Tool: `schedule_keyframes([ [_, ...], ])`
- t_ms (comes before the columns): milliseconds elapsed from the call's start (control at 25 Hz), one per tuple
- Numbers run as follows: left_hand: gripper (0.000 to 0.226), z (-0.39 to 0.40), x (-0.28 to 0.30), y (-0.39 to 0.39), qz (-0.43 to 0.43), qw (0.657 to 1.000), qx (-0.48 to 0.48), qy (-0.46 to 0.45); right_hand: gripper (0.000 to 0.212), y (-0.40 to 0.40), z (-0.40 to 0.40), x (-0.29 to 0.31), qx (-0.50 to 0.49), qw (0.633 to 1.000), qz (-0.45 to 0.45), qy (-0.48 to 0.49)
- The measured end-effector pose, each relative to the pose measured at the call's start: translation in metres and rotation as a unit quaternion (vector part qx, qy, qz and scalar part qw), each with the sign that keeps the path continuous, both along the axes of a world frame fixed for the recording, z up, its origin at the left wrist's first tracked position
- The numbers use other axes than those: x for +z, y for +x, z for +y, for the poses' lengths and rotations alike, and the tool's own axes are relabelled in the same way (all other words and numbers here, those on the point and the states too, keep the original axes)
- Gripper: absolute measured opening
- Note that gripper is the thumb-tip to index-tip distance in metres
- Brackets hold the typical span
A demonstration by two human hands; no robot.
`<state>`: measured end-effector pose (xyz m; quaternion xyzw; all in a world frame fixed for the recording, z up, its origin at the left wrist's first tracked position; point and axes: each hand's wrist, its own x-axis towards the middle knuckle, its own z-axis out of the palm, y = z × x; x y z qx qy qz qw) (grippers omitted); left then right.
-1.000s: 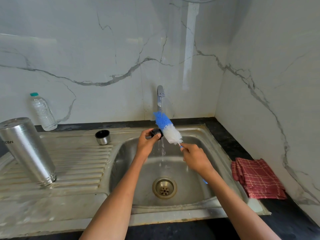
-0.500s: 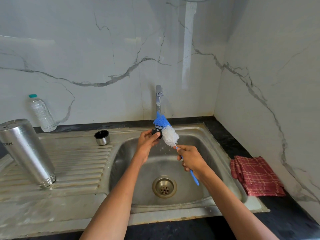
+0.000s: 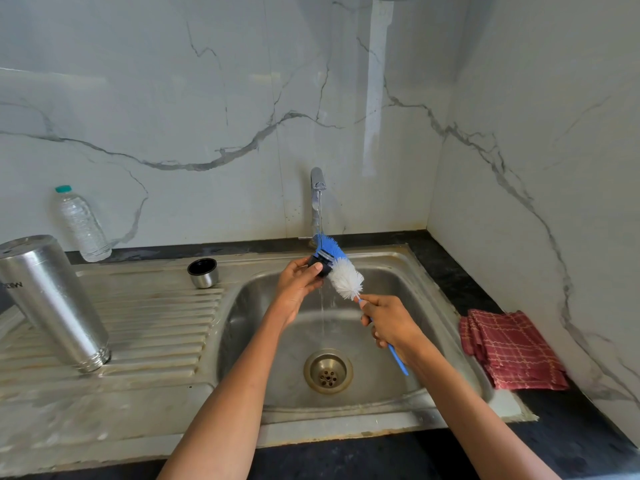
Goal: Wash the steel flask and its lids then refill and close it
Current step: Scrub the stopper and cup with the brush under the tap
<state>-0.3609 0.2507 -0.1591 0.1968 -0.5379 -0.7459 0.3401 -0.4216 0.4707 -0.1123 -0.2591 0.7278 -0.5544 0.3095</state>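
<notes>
The left hand (image 3: 298,284) holds a small black lid (image 3: 320,264) under the thin water from the tap (image 3: 318,188). The right hand (image 3: 389,322) grips the blue handle of a brush (image 3: 341,271), and its bristles touch the lid. So the step now looks like scrubbing a lid. Next, the lid likely needs a rinse, then a spot to dry.

Below both hands is the sink (image 3: 450,327), wet, with a drain. Far to the left of the left hand, the steel flask (image 3: 52,303) stands upside down on the ribbed counter (image 3: 156,327), so it holds nothing. Nearer the left hand sits a small steel cup lid (image 3: 203,272), open end up; I cannot tell if water is inside. A water bottle (image 3: 80,225) with its cap on stands behind the flask.
</notes>
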Motion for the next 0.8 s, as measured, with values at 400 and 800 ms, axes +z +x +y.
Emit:
schedule_keyframes([
  [400,0.043,0.005,0.003,0.003,-0.028,0.999,-0.033,-0.029,0.022,0.003,0.014,-0.005,-0.006,1.000,0.012,-0.002],
  [800,0.050,-0.007,-0.004,-0.001,-0.026,0.993,0.105,-0.046,0.028,0.003,0.041,-0.020,-0.033,0.961,0.256,0.099],
])
